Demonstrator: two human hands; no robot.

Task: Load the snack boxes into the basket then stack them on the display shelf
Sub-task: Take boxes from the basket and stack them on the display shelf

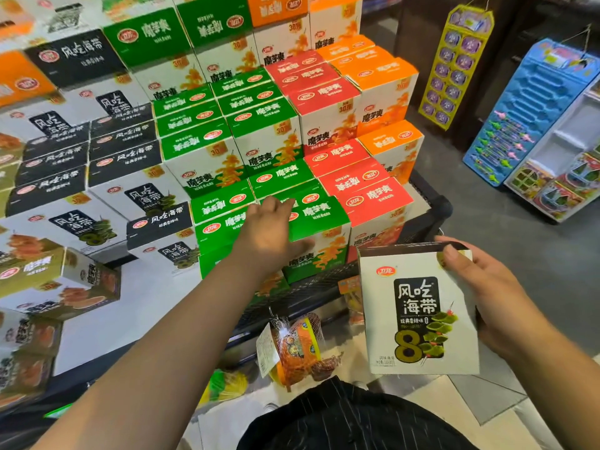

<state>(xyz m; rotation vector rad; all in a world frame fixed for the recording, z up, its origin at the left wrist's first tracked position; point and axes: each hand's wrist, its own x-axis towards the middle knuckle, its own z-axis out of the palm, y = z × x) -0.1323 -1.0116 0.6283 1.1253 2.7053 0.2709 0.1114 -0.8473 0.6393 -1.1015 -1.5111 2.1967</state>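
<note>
Stacking is in hand: the right hand (487, 297), its grip closed, holds a snack box (418, 313) near right, while the left hand (268, 232) rests grip-wide on a green box (324, 216). Next, it likely goes left, onto the black boxes (159, 222).

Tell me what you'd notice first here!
Colour everywhere, stacked in steps: black boxes at left, green boxes in the centre, red boxes and orange boxes further right. At lower right, the right hand holds a white box with a big 8, while the left hand lies on a front green box.
</note>
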